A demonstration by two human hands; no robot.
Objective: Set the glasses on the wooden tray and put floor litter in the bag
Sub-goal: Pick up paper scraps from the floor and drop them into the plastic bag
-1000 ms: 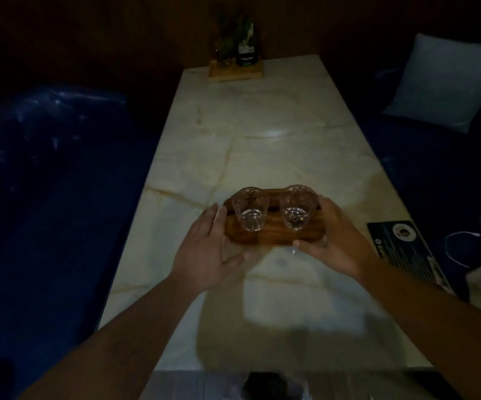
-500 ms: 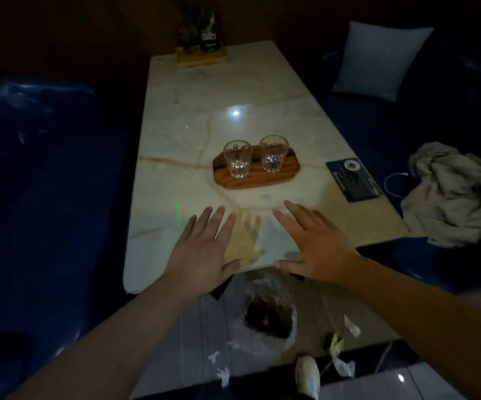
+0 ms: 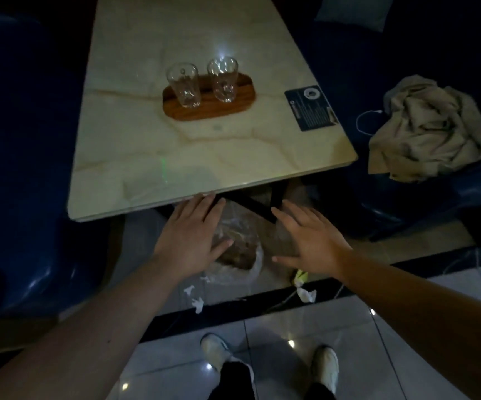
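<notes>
Two clear glasses, one on the left [image 3: 184, 85] and one on the right [image 3: 223, 78], stand upright on the oval wooden tray [image 3: 242, 103] on the marble table [image 3: 175, 157]. Below the table's near edge a clear plastic bag [image 3: 242, 255] with brown contents sits on the floor. My left hand [image 3: 188, 238] hovers open over the bag's left side. To the bag's right, my right hand [image 3: 308, 243] is spread open and empty. White paper scraps [image 3: 197, 304] and a crumpled white piece [image 3: 305, 294] lie on the floor near the bag, with a yellow-green scrap [image 3: 300, 277].
A dark card [image 3: 310, 109] lies at the table's right edge. A beige cloth [image 3: 430, 128] and a white cable [image 3: 362, 121] rest on the blue seat at right. A blue seat [image 3: 22, 168] flanks the left. My shoes [image 3: 326, 368] stand on the tiled floor.
Both hands left the tray and drew back past the table's near edge, down over the bag on the floor. The view tilted down; the tray and glasses stayed put.
</notes>
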